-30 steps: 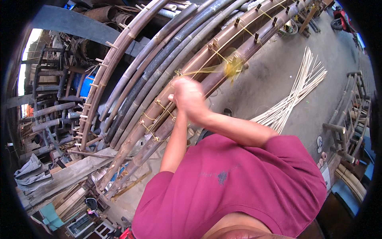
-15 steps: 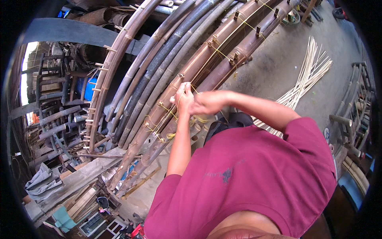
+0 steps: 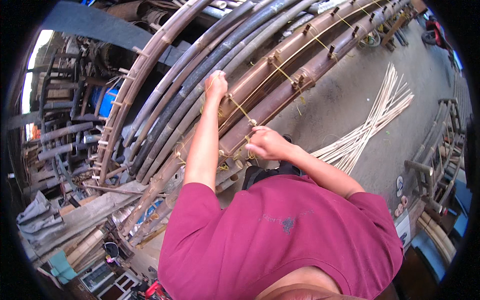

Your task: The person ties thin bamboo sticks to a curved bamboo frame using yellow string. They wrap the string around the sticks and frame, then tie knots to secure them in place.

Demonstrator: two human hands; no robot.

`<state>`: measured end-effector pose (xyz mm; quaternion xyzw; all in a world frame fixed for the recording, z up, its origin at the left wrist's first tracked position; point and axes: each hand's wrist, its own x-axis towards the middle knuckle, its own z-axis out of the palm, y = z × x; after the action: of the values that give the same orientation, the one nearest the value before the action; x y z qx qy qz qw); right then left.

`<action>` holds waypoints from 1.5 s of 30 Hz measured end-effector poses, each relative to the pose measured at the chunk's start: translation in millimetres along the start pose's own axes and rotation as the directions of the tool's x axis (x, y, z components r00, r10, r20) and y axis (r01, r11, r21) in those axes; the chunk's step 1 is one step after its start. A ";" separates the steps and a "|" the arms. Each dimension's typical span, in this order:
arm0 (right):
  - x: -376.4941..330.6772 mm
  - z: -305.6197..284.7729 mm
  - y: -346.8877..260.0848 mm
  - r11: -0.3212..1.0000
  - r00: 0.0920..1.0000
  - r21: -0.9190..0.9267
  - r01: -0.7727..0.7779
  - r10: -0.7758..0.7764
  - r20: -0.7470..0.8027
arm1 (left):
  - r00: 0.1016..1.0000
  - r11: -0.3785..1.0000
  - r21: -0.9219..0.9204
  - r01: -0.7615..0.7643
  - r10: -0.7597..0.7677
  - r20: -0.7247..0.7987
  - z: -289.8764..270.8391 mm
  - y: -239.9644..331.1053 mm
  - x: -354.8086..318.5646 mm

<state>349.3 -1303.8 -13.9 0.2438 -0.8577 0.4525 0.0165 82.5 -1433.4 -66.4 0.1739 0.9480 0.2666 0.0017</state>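
Note:
Two long brown bamboo poles [image 3: 260,75] run diagonally side by side, with short pegs standing out of them. Yellow string [image 3: 241,108] stretches taut across the gap, from a peg on the left pole to a peg [image 3: 253,122] on the right one. My left hand [image 3: 216,86] is closed beyond the left pole's outer edge, a thin yellow strand at its fingers. Just on the near side of the right pole's peg, my right hand [image 3: 270,144] is closed, with loops of the same string hanging under its fingers.
Several dark curved poles [image 3: 187,92] lie left of the work, beside a pegged bamboo pole [image 3: 132,85]. A crossed bundle of pale thin sticks [image 3: 370,122] rests on the floor at right. Bamboo frames [image 3: 432,150] stand at the far right.
My hands were together over the left pole. They have parted: the left moved up and left, the right toward me and right, and string now spans the two pegs.

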 end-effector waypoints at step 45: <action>174.9 85.8 -173.8 0.969 0.963 0.135 -0.206 0.176 0.205 | 0.995 0.997 -0.054 0.059 -0.055 0.082 -69.1 -86.7 -234.3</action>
<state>287.1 -1523.5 112.5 0.2024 -0.8371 0.4917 -0.1288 267.5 -1614.8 -72.0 0.1573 0.9438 0.2861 0.0524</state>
